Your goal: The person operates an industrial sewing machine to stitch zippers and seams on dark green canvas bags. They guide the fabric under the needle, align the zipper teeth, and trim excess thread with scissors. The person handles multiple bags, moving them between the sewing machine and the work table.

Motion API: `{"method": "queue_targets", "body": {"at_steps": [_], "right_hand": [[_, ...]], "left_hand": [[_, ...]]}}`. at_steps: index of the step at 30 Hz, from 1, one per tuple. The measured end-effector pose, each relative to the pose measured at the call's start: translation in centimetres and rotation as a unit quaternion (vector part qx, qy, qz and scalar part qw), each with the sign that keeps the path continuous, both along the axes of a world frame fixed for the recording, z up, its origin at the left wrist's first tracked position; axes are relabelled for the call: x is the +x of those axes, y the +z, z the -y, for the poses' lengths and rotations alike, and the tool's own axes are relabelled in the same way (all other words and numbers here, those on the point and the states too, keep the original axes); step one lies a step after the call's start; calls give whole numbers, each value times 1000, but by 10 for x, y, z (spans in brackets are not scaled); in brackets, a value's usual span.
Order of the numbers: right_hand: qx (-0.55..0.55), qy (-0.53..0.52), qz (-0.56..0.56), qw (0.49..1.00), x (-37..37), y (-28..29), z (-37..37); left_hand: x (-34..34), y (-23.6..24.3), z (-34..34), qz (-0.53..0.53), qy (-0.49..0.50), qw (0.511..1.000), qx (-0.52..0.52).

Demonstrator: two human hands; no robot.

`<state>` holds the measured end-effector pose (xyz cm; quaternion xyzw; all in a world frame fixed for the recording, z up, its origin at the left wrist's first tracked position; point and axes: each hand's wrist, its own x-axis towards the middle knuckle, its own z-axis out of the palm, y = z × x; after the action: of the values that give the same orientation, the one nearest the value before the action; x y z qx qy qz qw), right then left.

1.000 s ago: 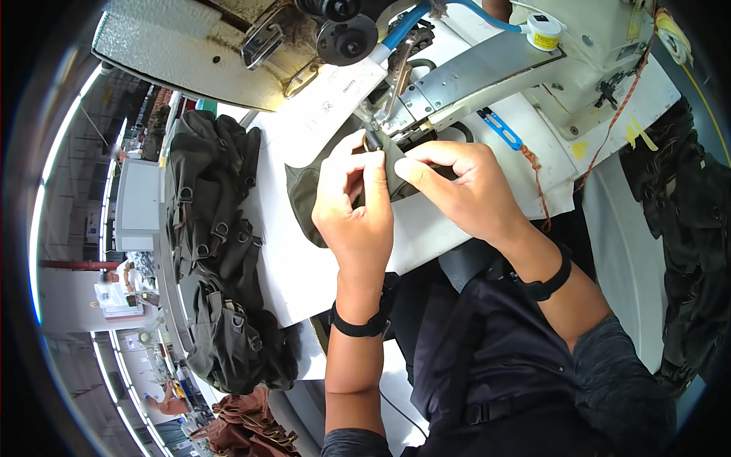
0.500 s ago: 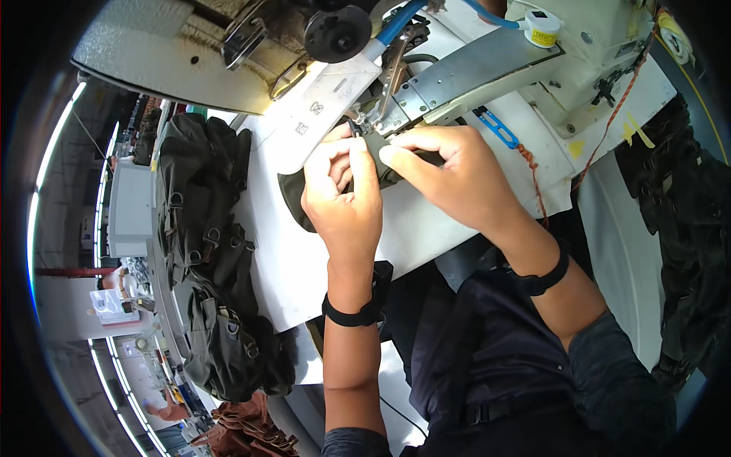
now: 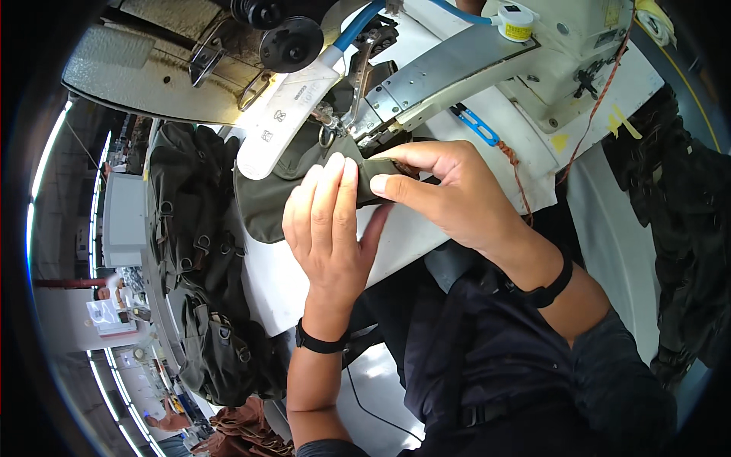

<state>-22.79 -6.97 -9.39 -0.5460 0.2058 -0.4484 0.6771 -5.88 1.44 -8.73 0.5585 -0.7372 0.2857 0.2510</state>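
Two bare hands work one olive fabric piece (image 3: 266,206) near the counter's (image 3: 396,236) far edge: left hand (image 3: 331,228) lies flat with fingers together, right hand (image 3: 449,194) pinches its folded strap end. Fingertips sit just beside one sewing machine's (image 3: 457,68) needle area and could get caught; one heap of finished bags (image 3: 198,282) lies left

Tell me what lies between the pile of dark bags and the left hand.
In the head view, bare white tabletop separates the pile of dark bags from the left hand.

Fabric piece (image 3: 282,190) under sewing machine (image 3: 457,68), bag pile (image 3: 198,266) left.
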Motion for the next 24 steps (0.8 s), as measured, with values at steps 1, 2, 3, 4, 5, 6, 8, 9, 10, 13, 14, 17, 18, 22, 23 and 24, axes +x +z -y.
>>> {"method": "queue_targets", "body": {"at_steps": [1,2,3,4,5,6,8,9,10,13,14,17,18,22,23,24], "right_hand": [[-7,-5,-4,1000,1,1,-1],[-14,-10,-8,1000,2,1,-1],[-21,-14,-13,1000,3,0,0],[-18,-11,-18,1000,4,-2,1],[-14,-8,-23,1000,5,-4,4],[-10,-5,-29,1000,7,-6,6],[-1,-10,-3,1000,12,-3,10],[4,-12,9,1000,14,-2,12],[7,-3,5,1000,14,-3,14],[47,-15,36,998,20,3,12],[52,-13,36,998,21,4,12],[45,-26,5,999,22,4,13],[27,-39,-24,999,21,3,17],[-39,-109,-93,989,24,6,20],[-74,-136,-135,979,24,8,20],[-108,-163,-177,965,25,10,21]], "left_hand": [[3,-1,1,11,-1,1000,-5],[5,-3,2,12,1,1000,-12],[6,-5,2,7,2,1000,-15],[5,-8,4,2,3,1000,-20],[4,-10,5,-3,3,1000,-24],[4,-8,7,-2,5,1000,-21],[6,-6,11,-6,9,1000,-14],[6,-5,12,-9,11,1000,-10],[6,-4,13,-15,13,1000,-3],[8,-1,13,2,21,1000,5],[9,-3,11,31,26,999,-3],[19,-3,15,46,9,999,-16],[22,1,15,40,-4,999,-11],[20,12,22,3,-29,1000,-2],[20,13,23,-8,-31,999,7],[20,15,25,-11,-35,999,8]]}}
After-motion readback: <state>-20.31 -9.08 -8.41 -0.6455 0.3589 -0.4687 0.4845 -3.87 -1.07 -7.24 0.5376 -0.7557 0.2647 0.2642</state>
